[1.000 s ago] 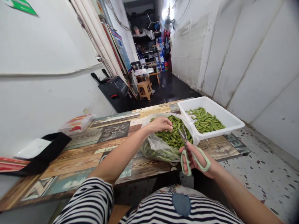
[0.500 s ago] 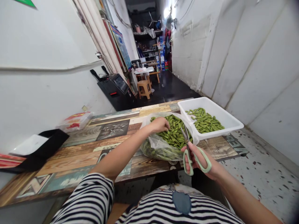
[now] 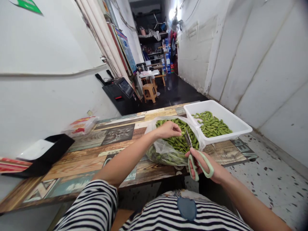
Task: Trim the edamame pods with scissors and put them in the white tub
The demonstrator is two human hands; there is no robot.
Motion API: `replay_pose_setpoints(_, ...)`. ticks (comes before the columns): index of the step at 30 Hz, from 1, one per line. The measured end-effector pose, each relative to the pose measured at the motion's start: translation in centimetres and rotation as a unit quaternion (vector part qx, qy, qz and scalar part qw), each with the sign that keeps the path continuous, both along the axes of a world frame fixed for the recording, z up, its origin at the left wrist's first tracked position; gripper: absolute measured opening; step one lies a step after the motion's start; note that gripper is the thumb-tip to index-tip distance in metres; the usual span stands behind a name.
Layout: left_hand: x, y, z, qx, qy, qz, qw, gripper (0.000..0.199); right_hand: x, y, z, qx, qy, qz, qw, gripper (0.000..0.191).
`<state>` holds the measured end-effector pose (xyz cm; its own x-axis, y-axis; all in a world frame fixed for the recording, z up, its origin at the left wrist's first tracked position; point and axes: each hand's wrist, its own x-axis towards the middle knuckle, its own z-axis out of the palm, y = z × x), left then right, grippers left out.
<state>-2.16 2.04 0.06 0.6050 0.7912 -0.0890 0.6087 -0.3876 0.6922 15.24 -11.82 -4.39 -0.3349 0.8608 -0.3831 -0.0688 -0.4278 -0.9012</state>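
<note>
Green, seemingly plump, tapered pods point(image 3: 176, 143)

Glare is noted at the lamp point(image 3: 172, 14), which is blown out to white. The wooden tabletop point(image 3: 81, 160) is softly lit; the rear shelving point(image 3: 154, 55) is dimly lit. Wide-angle stretching is observed towards the edges, and the right-hand corners are darkened.

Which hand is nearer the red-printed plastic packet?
Left. The left hand is right of the packet, over the bag of edamame; the right hand, holding scissors, is farther right and closer to the person.
</note>
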Motion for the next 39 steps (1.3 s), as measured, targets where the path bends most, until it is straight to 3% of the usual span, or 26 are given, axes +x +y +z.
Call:
replay_pose_setpoints(8,0.8,-1.5,-0.5,-0.186,-0.098,0.067,0.975,0.016,-0.1,0.3,0.1,0.009,-0.080,-0.016,0.997,0.048)
replay_pose_setpoints(10,0.9,-1.3,-0.5,-0.244,-0.148,0.110,0.952,0.016,-0.1,0.3,0.2,-0.002,-0.081,-0.024,0.996,0.048)
replay_pose_setpoints(14,1.0,-0.8,-0.5,-0.340,-0.274,0.177,0.882,0.025,0.0,0.1,0.1,-0.018,0.024,-0.003,1.000,0.047)
replay_pose_setpoints(18,1.3,-1.1,-0.8,-0.333,-0.333,0.204,0.859,0.023,0.0,0.0,-0.2,-0.019,0.078,0.008,0.997,0.046)
replay_pose_setpoints(26,2.2,-3.1,-1.9,-0.330,-0.326,0.210,0.860,0.023,-0.6,0.4,0.3,-0.012,0.044,-0.045,0.998,0.045)
replay_pose_setpoints(32,0.8,-0.7,-0.5,-0.280,-0.382,0.273,0.837,0.015,0.5,0.1,-0.2,-0.035,0.059,-0.064,0.996,0.046)
replay_pose_setpoints(34,0.3,0.5,-0.1,-0.254,-0.365,0.279,0.851,0.011,0.9,-0.1,-0.3,-0.050,0.097,-0.048,0.993,0.045)
replay_pose_setpoints(36,0.4,1.4,-0.3,-0.209,-0.270,0.253,0.905,0.007,1.2,-0.3,-0.3,-0.057,0.120,-0.031,0.991,0.044)
replay_pose_setpoints(38,1.1,2.2,-1.1,-0.109,-0.131,0.208,0.963,0.008,1.2,-0.4,-0.2,-0.058,0.126,-0.026,0.990,0.043)
replay_pose_setpoints(39,1.7,2.5,-1.6,-0.046,-0.061,0.195,0.978,0.010,1.2,-0.4,-0.2,-0.059,0.125,-0.028,0.990,0.043)
